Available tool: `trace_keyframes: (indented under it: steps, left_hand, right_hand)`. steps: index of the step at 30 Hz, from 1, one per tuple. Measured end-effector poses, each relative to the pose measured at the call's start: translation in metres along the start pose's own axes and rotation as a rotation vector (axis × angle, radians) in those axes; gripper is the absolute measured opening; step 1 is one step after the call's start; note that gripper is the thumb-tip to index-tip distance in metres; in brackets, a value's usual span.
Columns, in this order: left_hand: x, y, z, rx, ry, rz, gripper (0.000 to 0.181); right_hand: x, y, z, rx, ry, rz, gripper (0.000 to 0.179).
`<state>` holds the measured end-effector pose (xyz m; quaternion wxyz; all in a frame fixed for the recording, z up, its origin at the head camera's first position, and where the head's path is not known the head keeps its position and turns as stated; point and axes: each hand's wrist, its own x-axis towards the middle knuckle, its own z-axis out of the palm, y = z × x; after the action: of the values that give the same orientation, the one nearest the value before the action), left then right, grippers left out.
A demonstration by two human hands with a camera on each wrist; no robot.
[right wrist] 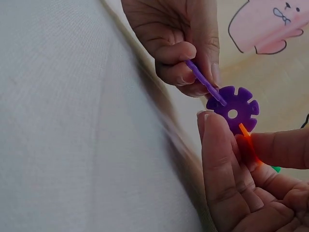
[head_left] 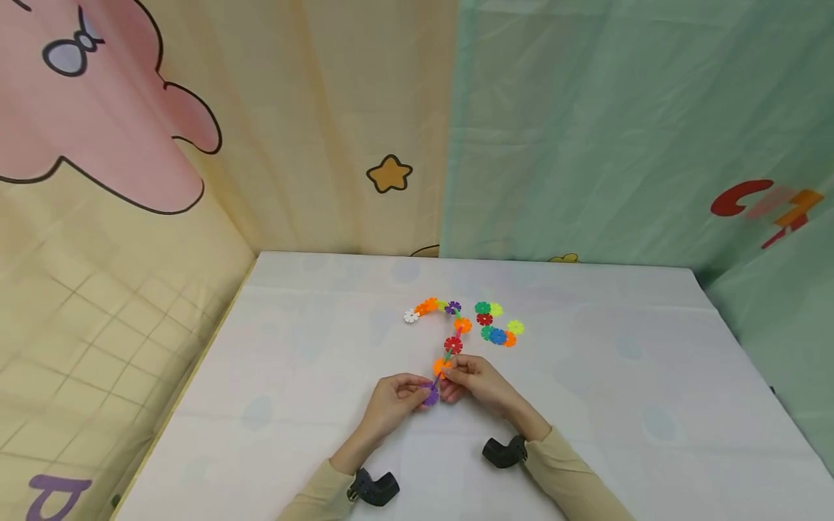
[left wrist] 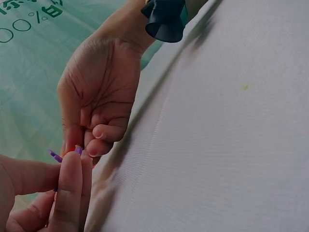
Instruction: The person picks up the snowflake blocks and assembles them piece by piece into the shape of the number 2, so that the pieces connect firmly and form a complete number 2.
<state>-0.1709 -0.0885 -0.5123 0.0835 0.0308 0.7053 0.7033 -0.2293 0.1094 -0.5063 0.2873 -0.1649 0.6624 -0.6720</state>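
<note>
A chain of slotted snowflake discs (head_left: 453, 345) curves over the table towards both hands. My left hand (head_left: 391, 407) pinches a purple disc (head_left: 431, 395) at the near end; in the right wrist view this disc (right wrist: 205, 82) stands edge-on, slotted into a second purple disc (right wrist: 246, 107). My right hand (head_left: 485, 383) pinches the orange disc (head_left: 441, 367) beside it, thumb against finger. That orange disc (right wrist: 247, 145) meets the second purple one at its rim. From the left wrist, fingers hide most of the purple piece (left wrist: 55, 155).
Loose discs lie right of the chain, among them a red one (head_left: 484, 319), a blue one (head_left: 498, 336) and a yellow one (head_left: 515, 327). A white disc (head_left: 411, 316) ends the chain's far side. The white table (head_left: 313, 325) meets curtains at its back edge.
</note>
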Motion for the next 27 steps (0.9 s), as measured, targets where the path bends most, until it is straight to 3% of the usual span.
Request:
trace_keyframes:
  steps: [4,14,23,27]
  left_hand:
    - [0.002,-0.005,0.003,-0.085,-0.01,-0.025,0.022]
    - [0.008,-0.01,0.007,-0.106,-0.015,-0.047,0.025]
    - [0.012,-0.012,0.009,-0.089,-0.016,-0.041,0.025]
    - [0.009,-0.001,0.01,-0.083,-0.014,-0.039,0.024]
  right_hand:
    - [-0.001,0.003,-0.003,0.029,-0.01,0.05,0.023]
    - [-0.001,0.009,0.001,0.076,0.066,0.175,0.036]
    - [-0.001,0.008,0.005,0.089,0.123,0.196,0.031]
    - [-0.001,0.005,0.003,0.088,0.105,0.195,0.029]
